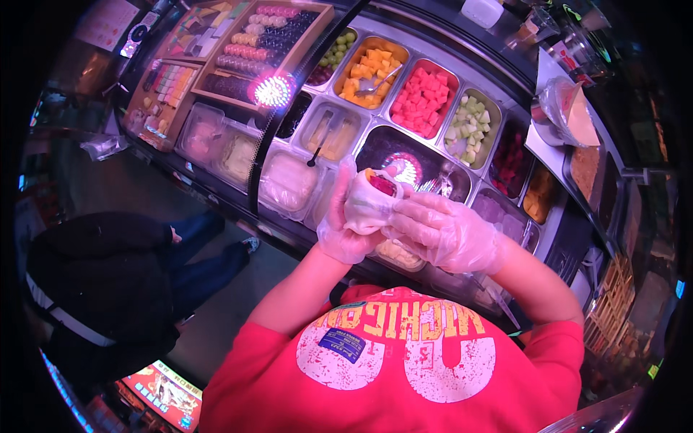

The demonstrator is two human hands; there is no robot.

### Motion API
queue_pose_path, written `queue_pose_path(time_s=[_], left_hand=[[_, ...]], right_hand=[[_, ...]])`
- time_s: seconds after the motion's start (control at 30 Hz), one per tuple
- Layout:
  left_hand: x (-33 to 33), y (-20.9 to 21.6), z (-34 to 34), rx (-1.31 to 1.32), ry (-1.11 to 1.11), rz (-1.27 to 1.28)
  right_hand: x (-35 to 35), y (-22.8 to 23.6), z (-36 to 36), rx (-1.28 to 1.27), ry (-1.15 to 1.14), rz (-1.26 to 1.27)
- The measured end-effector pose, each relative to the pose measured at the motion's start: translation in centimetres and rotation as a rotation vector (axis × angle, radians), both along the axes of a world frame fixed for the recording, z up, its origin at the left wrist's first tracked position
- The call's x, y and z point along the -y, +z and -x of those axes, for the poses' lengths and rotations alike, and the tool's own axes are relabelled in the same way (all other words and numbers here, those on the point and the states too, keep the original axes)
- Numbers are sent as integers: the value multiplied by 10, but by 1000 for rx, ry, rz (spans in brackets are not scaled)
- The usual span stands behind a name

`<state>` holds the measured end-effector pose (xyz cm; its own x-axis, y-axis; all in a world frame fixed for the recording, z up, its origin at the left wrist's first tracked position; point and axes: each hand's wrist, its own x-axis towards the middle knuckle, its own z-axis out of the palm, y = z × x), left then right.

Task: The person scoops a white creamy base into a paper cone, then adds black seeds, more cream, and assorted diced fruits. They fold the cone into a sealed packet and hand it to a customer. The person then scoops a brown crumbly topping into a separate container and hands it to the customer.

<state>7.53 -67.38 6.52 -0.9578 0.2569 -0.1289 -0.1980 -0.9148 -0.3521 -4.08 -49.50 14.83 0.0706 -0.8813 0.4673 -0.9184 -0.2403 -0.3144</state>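
A thin white wrap (366, 209) with dark red and orange fruit pieces showing at its open top is held up between my hands, over the near row of containers. My left hand (339, 234), in a clear plastic glove, cups the wrap from its left side and below. My right hand (451, 232), gloved the same way, presses its fingers against the wrap's right side. Just beyond the wrap is a shiny dark steel pan (386, 148) with a bright light reflected in it. The lower part of the wrap is partly hidden by my fingers.
Steel pans of orange cubes (361, 66), red cubes (419, 101) and pale green cubes (469, 128) line the far side. Tubs (287, 180) stand nearer. A display case (238, 47) of coloured sweets is at far left. A person (101, 267) in dark clothes stands to the left.
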Motion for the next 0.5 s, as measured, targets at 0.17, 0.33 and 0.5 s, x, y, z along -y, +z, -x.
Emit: queue_pose_path(time_s=[0.17, 0.33, 0.5], left_hand=[[-9, 15, -7, -41, 99, 255], [-4, -1, -20, -176, 12, 335], [-5, 5, -35, -69, -75, 580]], right_hand=[[-19, -12, -45, 157, -208, -120], [-13, -17, -63, 830, -812, 192], [11, 2, -38, 1155, -646, -159]])
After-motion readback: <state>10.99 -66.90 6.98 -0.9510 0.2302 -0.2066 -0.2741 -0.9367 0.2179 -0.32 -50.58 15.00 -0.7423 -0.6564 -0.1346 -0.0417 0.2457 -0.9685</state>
